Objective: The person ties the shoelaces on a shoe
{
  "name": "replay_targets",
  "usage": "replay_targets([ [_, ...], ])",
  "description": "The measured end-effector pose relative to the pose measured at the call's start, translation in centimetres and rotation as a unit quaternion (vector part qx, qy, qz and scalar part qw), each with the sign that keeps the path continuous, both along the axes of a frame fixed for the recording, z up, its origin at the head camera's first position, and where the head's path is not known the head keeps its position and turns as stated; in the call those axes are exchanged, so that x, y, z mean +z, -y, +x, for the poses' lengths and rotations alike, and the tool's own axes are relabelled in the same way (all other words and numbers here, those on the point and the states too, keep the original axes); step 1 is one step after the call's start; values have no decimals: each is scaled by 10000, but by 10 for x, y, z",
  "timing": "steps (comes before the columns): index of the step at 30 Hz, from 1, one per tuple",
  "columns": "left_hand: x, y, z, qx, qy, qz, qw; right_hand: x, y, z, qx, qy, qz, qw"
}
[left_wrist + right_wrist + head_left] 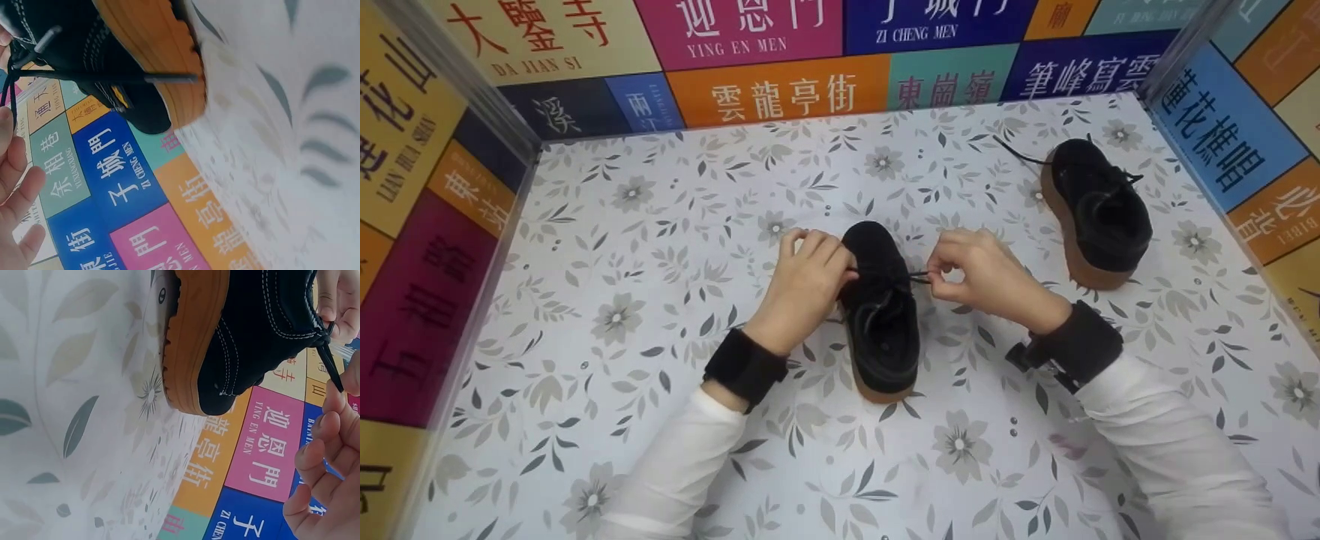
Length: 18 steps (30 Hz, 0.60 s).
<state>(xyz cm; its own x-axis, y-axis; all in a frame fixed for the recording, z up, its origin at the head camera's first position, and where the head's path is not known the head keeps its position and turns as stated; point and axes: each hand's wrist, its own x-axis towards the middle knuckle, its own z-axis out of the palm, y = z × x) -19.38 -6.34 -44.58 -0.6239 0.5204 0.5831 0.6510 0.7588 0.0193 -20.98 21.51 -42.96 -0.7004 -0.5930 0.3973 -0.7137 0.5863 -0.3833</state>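
A black shoe [883,352] with a tan sole stands on the patterned surface, its toe pointing away from me. Its black shoelace [919,277] is pulled out sideways at the tongue. From the left, my left hand [812,277] pinches the lace at the shoe's edge. On the other side, my right hand [982,274] grips a lace loop between thumb and forefinger. The right wrist view shows that loop [331,367] running from a knot to my right fingers [336,402]. A loose lace end [169,77] crosses the shoe's side in the left wrist view.
A second black shoe [1099,210] stands at the back right, one lace end trailing to its left. The white surface [622,420] carries a grey leaf and flower print. Panels of coloured blocks with lettering [780,94] wall in the back and both sides.
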Motion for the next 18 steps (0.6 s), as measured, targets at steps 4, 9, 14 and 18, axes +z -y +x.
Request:
replay_targets([
  [4, 0, 5, 0, 39, -283, -283, 9992, 2, -1, 1, -23, -109, 273, 9996],
  [9, -4, 9, -1, 44, -573, -418, 9975, 3, -2, 0, 65, -455, 502, 9977],
  [14, -7, 12, -1, -20, -815, -546, 9952, 0, -6, -1, 186, -773, 589, 9951],
  [18, -9, 14, -1, -67, -884, -645, 9940, -4, -8, -1, 277, -1017, 640, 9924],
])
